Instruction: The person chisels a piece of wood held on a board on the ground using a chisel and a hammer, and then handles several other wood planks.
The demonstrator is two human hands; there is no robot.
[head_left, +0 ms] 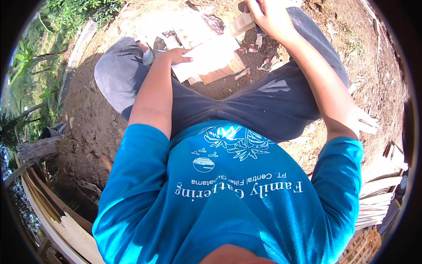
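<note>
My left hand is closed on the left end of a pale wooden board, its thumb lying over the top face. Strong sun washes the board out almost to white. Below it, a browner wood piece sits slanted between my legs. My right hand is at the top edge of the picture, above my right leg. Its fingertips run out of the frame, so whether it grips anything is hidden. Just left of that hand is a short, thick wood block.
Wood chips litter the brown soil between my legs. My bent legs in dark trousers frame the work spot. Long planks lie at the lower left, with stacked slats at the lower right. Green plants grow at upper left.
</note>
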